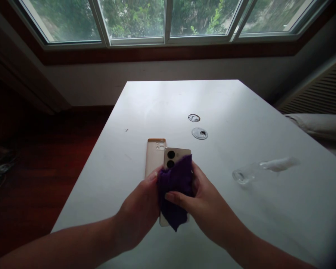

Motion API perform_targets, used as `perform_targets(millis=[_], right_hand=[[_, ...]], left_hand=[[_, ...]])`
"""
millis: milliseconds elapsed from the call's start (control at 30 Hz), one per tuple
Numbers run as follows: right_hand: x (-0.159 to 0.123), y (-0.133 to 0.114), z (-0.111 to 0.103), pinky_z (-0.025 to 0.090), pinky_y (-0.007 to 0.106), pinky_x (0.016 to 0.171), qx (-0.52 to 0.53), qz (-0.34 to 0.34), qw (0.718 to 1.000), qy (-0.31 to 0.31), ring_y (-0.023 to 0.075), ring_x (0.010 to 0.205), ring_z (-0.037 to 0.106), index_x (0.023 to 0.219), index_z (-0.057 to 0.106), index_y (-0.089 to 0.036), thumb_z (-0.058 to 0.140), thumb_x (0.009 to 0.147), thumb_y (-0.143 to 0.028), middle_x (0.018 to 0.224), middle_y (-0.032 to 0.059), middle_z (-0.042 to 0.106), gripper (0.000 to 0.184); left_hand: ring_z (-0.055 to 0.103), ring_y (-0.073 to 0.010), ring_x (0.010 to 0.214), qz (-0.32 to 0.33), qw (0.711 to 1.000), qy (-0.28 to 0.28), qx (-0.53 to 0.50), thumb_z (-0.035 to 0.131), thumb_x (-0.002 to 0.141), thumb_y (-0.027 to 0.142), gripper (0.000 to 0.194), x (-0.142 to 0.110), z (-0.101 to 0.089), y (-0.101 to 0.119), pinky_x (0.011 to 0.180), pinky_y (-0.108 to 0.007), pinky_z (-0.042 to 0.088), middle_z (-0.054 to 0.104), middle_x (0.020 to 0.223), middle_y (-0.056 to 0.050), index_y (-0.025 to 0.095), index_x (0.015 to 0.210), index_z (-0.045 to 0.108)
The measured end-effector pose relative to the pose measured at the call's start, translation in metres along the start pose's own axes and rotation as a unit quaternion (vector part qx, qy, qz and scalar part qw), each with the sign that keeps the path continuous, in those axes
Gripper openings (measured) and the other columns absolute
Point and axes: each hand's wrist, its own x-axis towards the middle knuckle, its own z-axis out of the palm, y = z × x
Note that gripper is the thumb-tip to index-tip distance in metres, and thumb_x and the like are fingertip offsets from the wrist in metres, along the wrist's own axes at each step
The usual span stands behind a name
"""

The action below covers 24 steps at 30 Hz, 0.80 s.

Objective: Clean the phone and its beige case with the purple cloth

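A gold smartphone (182, 152) is held above the white table, its back with the dark round camera lenses facing up. My left hand (141, 207) grips the phone along its left edge. Across the phone's back lies a purple cloth (175, 181), which my right hand (200, 200) pinches, thumb pressed on top and fingers at the phone's right side. Just behind and to the left, a clear phone case (154, 157) with camera cutouts rests on the table, partly hidden by my left hand and the phone.
On the white table (162, 101), a clear spray bottle (249, 172) with a whitish top lies on its side at the right. Further back are a round grommet cover (199, 133) and a round hole (194, 118). A window (134, 18) spans the wall beyond.
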Motion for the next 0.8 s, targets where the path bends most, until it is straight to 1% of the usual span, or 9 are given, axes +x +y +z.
perform_targets(millis=[67,133,233,300,367,467,567,667,800], right_hand=[[0.005,-0.003,-0.004,0.061,0.033,0.085,0.081,0.062,0.994,-0.038,0.0199,0.098,0.069,0.129,0.058,-0.02,0.08,0.078,-0.037,0.114,0.0079,0.07,0.058],[0.007,-0.007,-0.007,0.061,0.03,0.075,0.117,0.1,0.987,-0.044,0.0184,0.086,0.069,0.118,0.065,-0.017,0.079,0.079,-0.043,0.102,0.0073,0.072,0.049],[0.008,-0.012,-0.008,0.061,0.033,0.068,0.155,0.125,0.98,-0.03,0.0194,0.078,0.069,0.118,0.066,-0.017,0.078,0.079,-0.047,0.099,0.0085,0.072,0.051],[0.008,-0.015,-0.008,0.061,0.035,0.068,0.192,0.126,0.973,-0.022,0.0214,0.079,0.07,0.121,0.065,-0.017,0.078,0.079,-0.046,0.103,0.0103,0.072,0.053],[0.008,-0.017,-0.008,0.062,0.035,0.071,0.227,0.107,0.968,0.004,0.0226,0.084,0.071,0.121,0.064,-0.017,0.079,0.078,-0.044,0.107,0.0118,0.071,0.053],[0.006,-0.019,-0.009,0.061,0.033,0.067,0.246,0.081,0.965,0.04,0.022,0.08,0.07,0.112,0.066,-0.015,0.081,0.076,-0.044,0.103,0.012,0.072,0.048],[0.004,-0.022,-0.011,0.059,0.034,0.055,0.241,0.094,0.966,0.013,0.0219,0.067,0.068,0.112,0.065,-0.014,0.079,0.077,-0.046,0.095,0.0124,0.072,0.049],[0.009,-0.029,-0.018,0.06,0.035,0.059,0.239,0.081,0.968,0.013,0.0231,0.071,0.07,0.115,0.066,-0.014,0.078,0.078,-0.044,0.099,0.013,0.072,0.049],[0.019,-0.04,-0.033,0.062,0.032,0.076,0.232,0.005,0.968,0.094,0.0239,0.096,0.071,0.11,0.071,-0.017,0.081,0.076,-0.039,0.116,0.0107,0.07,0.042]], left_hand=[[0.046,-0.0257,0.136,0.025,0.998,-0.003,0.064,0.042,0.104,0.038,0.041,0.0,0.0,-0.002,0.115,-0.035,0.037,0.058,0.138,-0.007,0.022,0.137,0.058],[0.04,-0.0249,0.14,0.062,0.989,0.021,0.134,0.045,0.103,0.036,0.041,0.001,-0.003,-0.003,0.118,-0.034,0.032,0.054,0.144,-0.006,0.024,0.141,0.056],[0.037,-0.0232,0.141,0.087,0.968,0.099,0.215,0.047,0.103,0.041,0.042,0.002,-0.008,-0.003,0.117,-0.031,0.03,0.049,0.149,-0.003,0.027,0.141,0.054],[0.046,-0.0219,0.133,0.069,0.958,0.153,0.233,0.051,0.101,0.046,0.044,0.002,-0.012,-0.002,0.11,-0.031,0.038,0.051,0.146,-0.003,0.029,0.141,0.052],[0.057,-0.0209,0.114,0.026,0.958,0.174,0.227,0.053,0.098,0.052,0.048,0.004,-0.014,-0.002,0.095,-0.032,0.047,0.059,0.134,-0.007,0.026,0.139,0.049],[0.062,-0.0185,0.079,-0.05,0.96,0.102,0.255,0.051,0.093,0.066,0.056,0.009,-0.018,-0.006,0.067,-0.029,0.049,0.066,0.097,-0.01,0.015,0.116,0.056],[0.053,-0.0134,0.059,-0.075,0.942,0.045,0.323,0.048,0.089,0.075,0.063,0.013,-0.023,-0.011,0.053,-0.025,0.039,0.058,0.07,-0.006,0.013,0.084,0.055],[0.049,-0.012,0.058,-0.073,0.928,0.043,0.364,0.047,0.09,0.073,0.061,0.013,-0.026,-0.012,0.056,-0.025,0.038,0.054,0.068,-0.005,0.013,0.078,0.055],[0.051,-0.0126,0.065,-0.092,0.912,0.015,0.4,0.05,0.092,0.067,0.054,0.009,-0.027,-0.012,0.061,-0.025,0.041,0.054,0.074,-0.003,0.014,0.082,0.057]])
